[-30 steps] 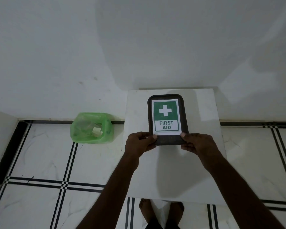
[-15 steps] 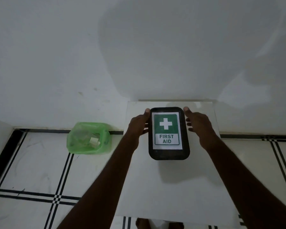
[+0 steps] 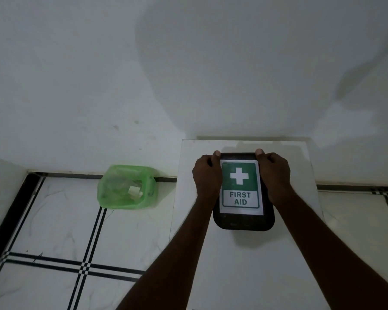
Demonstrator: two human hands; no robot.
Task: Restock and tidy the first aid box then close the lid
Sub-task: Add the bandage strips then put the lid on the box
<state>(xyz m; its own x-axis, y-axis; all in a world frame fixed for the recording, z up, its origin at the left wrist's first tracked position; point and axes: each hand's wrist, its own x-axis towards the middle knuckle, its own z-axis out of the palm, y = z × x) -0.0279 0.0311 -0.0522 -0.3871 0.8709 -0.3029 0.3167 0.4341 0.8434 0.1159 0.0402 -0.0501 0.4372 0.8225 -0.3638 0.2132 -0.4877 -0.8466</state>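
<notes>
Two hands on the first aid box (image 3: 243,191), one per long side. Left hand (image 3: 207,176) curled over the 9 o'clock edge, thumb tip hooked at the far corner near 11; right hand (image 3: 274,176) mirrored on the 3 o'clock edge, thumb at 1. Fingers clenched around the rim on both sides, grasping the box or its lid; cannot tell which, seam hidden under the knuckles.

Changed in the last second: grip moved from the near short edge at 6 o'clock, out to open palms flanking the sides, now closed tight on the far corners. Box itself barely shifted, flat on the white table (image 3: 244,265), centre of the top, label (image 3: 240,186) facing up and readable.

Lid down, looks seated all round; no gap visible at the near edge. Nothing visible of the contents, so restock state unknown.

Reads as either the final press-down on the lid or the start of prying it open from the far end. Thumb placement on the top corners leans toward pressing or unlatching, no latch visible to confirm.

Green plastic bag (image 3: 127,186) on the floor at 9 o'clock, well apart from the table, some pale items inside, untouched. If those are supplies, restock possibly not yet done.
</notes>
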